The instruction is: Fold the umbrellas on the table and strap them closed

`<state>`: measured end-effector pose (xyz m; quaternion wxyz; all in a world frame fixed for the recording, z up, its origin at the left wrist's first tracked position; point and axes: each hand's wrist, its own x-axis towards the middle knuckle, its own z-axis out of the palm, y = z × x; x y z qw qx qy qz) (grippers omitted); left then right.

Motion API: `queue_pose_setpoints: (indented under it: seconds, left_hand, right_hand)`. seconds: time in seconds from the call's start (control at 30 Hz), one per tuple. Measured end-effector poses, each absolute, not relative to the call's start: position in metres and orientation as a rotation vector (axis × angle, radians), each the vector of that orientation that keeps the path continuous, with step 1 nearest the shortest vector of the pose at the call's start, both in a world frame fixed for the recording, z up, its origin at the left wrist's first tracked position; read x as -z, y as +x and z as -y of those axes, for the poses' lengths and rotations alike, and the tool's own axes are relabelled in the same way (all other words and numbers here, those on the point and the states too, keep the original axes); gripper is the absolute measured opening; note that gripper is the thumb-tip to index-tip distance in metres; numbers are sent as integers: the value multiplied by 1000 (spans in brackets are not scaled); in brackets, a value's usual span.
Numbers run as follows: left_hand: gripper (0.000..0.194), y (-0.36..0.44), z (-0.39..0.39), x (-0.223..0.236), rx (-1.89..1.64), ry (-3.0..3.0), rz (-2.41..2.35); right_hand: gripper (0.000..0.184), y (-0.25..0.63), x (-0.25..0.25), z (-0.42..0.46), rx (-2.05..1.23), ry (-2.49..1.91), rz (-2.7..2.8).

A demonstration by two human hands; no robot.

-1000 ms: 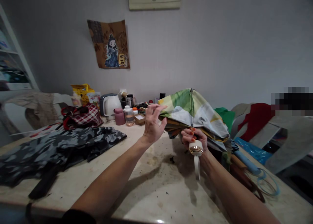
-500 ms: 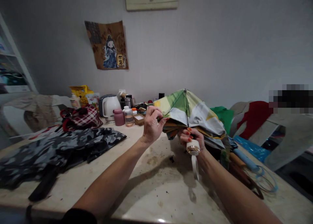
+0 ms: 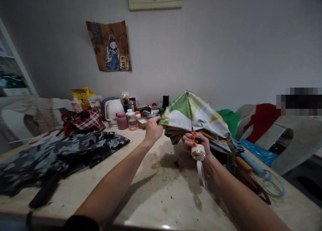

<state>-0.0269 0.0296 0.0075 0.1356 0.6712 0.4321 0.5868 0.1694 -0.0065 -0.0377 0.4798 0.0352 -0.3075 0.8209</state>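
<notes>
A folding umbrella (image 3: 181, 113) with a green, white and yellow canopy hangs half folded above the table, its handle end turned towards me. My right hand (image 3: 196, 141) is closed round the shaft just above the white handle with gold rings (image 3: 198, 152); a white wrist strap (image 3: 200, 173) dangles from it. At the canopy's left edge, my left hand (image 3: 154, 128) pinches a green fold of the cloth. Loose folds of the canopy bunch beneath, and their undersides are partly hidden.
A camouflage-patterned umbrella (image 3: 65, 157) lies on the left of the table (image 3: 151, 204). Behind stand a kettle (image 3: 114, 110), a pink jar (image 3: 122, 121) and a clear bottle (image 3: 132, 120). More umbrellas with a blue handle (image 3: 253, 164) lie at right, near a blue plastic bag (image 3: 259, 152).
My left hand has moved slightly left and down, drawing the green fold of canopy outwards. My right hand keeps its hold on the shaft.
</notes>
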Motion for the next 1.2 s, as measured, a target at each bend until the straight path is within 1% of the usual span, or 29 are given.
queue_pose_setpoints:
  seconds: [0.07, 0.13, 0.2, 0.27, 0.37, 0.43, 0.47, 0.53, 0.6, 0.67, 0.73, 0.83, 0.93, 1.03, 1.1, 1.2]
  left_hand:
    - [15, -26, -27, -7, -1789, 2112, -1288]
    - [19, -25, -25, -5, -1856, 2161, -1305]
    - [25, -24, -25, -5, -1821, 2053, -1185]
    - [30, -24, -24, -7, -1838, 1911, -950]
    - [30, -29, -20, -13, -2114, 2025, -721]
    - [31, -33, -17, -18, -2234, 2225, -735]
    - [30, -35, -17, -19, -2222, 2275, -773]
    - [25, -36, -20, -20, -2093, 2181, -815]
    - [20, -33, -24, -19, -1899, 1875, -756]
    - [21, -28, -29, -18, -1756, 1553, -650]
    - [26, -24, -32, -14, -1724, 1387, -633]
    - [29, -20, -37, -4, -1681, 1335, -839]
    - [29, -17, -38, 11, -1339, 1225, -1019]
    - [30, -9, -33, 22, -1034, 1218, -922]
    - [26, -3, -29, 25, -991, 1305, -845]
    - [10, 1, -29, 26, -1114, 1451, -1030]
  right_hand:
    - [46, 170, 36, 7, -2006, 86, 745]
    - [46, 169, 36, 7, -2007, 81, 745]
    - [46, 168, 36, 6, -1994, 70, 742]
    - [47, 168, 35, 6, -1970, 70, 720]
    - [47, 167, 34, 8, -1990, 54, 701]
    - [47, 167, 31, 10, -1982, 73, 681]
    - [48, 168, 30, 10, -1965, 92, 671]
    - [49, 169, 28, 11, -1920, 134, 656]
    - [51, 171, 27, 11, -1917, 149, 653]
    - [52, 173, 28, 10, -1941, 160, 653]
    - [51, 174, 28, 9, -1955, 192, 645]
    - [47, 175, 29, 10, -1935, 296, 620]
    - [42, 176, 29, 10, -1922, 372, 589]
    - [39, 177, 30, 10, -1920, 378, 580]
    - [40, 176, 32, 9, -1924, 345, 604]
    - [44, 174, 35, 8, -1962, 268, 661]
